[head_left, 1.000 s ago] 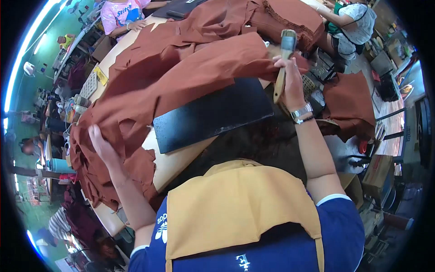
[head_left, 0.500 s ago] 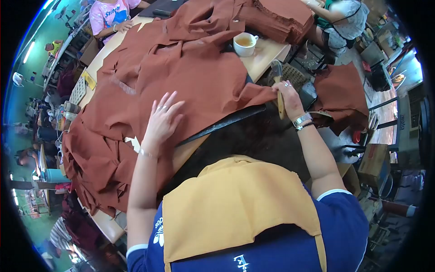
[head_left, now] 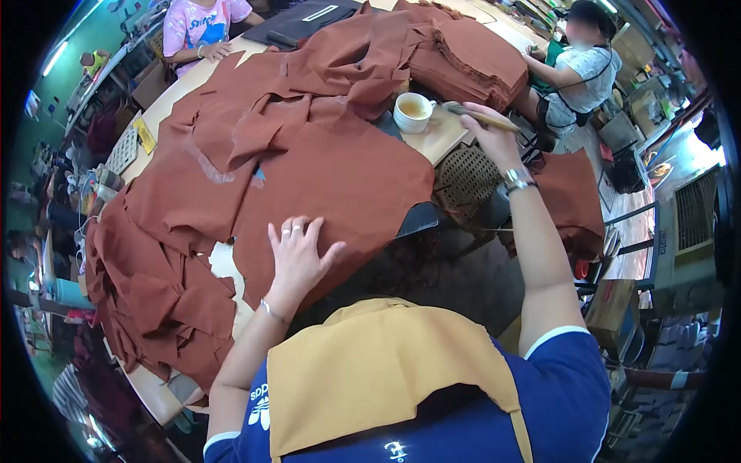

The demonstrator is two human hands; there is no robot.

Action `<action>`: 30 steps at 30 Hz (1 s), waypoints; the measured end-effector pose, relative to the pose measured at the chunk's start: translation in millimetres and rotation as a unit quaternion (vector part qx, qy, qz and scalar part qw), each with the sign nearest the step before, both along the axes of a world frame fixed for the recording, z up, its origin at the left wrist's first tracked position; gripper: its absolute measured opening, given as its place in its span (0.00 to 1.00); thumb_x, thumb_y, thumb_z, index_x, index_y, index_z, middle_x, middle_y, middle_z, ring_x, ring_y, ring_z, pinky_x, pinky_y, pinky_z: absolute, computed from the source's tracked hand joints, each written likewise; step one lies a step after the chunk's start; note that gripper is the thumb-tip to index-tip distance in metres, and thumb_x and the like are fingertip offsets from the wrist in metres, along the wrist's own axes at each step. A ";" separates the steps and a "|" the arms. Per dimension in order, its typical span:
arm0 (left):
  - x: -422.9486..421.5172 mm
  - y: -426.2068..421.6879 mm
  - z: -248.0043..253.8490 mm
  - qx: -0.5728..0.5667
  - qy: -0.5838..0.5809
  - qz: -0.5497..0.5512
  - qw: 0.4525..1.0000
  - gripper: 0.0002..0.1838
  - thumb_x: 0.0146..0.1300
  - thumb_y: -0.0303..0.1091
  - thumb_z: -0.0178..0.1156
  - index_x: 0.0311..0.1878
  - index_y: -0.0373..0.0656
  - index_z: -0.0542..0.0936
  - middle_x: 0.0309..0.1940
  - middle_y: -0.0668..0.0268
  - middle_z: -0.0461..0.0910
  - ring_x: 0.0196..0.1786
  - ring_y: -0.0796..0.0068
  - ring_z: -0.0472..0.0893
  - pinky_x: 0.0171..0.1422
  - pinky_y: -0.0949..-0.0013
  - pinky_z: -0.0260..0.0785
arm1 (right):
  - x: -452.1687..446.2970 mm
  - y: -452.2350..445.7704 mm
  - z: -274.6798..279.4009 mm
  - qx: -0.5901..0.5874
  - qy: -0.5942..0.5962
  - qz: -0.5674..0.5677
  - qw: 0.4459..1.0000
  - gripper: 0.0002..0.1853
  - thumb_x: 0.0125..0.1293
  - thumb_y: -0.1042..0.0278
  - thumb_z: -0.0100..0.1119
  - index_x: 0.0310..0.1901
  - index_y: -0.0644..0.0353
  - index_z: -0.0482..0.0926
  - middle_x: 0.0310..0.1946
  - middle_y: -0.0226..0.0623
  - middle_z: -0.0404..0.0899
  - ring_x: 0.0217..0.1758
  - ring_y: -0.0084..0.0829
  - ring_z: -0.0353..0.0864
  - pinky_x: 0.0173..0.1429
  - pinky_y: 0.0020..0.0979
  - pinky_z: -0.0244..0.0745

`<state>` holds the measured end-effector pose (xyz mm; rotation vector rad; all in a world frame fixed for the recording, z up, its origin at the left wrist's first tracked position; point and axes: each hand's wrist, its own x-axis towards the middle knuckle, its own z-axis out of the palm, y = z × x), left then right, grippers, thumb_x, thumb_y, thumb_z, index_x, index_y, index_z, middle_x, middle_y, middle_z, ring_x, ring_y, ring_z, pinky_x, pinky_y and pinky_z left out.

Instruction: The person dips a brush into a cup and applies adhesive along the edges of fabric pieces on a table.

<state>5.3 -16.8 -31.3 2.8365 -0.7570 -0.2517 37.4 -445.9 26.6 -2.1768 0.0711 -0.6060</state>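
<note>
My left hand (head_left: 297, 251) lies with fingers spread on a large reddish-brown sheet (head_left: 332, 177), near its front edge. The sheet covers most of a black board (head_left: 419, 219), whose corner shows at the right. My right hand (head_left: 494, 135) is closed round the wooden handle of a brush (head_left: 482, 116), held over the table's right edge. The brush head points left, towards a white cup (head_left: 413, 113) of yellowish liquid. More crumpled reddish-brown material (head_left: 162, 285) lies at the left.
A stack of reddish-brown pieces (head_left: 471, 65) stands behind the cup. Two people sit across the table, one in pink (head_left: 202, 31) and one in white (head_left: 590, 69). A woven basket (head_left: 467, 181) and a draped brown piece (head_left: 567, 201) are at the right.
The sheet has come down flat over the black board, and my right hand has let go of its corner. The brush has moved up near the cup. My left hand has moved down and right.
</note>
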 end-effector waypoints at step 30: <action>23.1 -0.3 -35.0 -0.025 -0.051 -0.080 0.995 0.44 0.65 0.69 0.56 0.80 0.60 0.62 0.83 0.56 0.48 0.84 0.49 0.45 0.80 0.28 0.37 | -95.1 78.1 -5.3 0.450 0.033 -0.014 0.892 0.14 0.71 0.61 0.67 0.51 0.62 0.85 0.44 0.32 0.86 0.47 0.25 0.87 0.46 0.25 0.82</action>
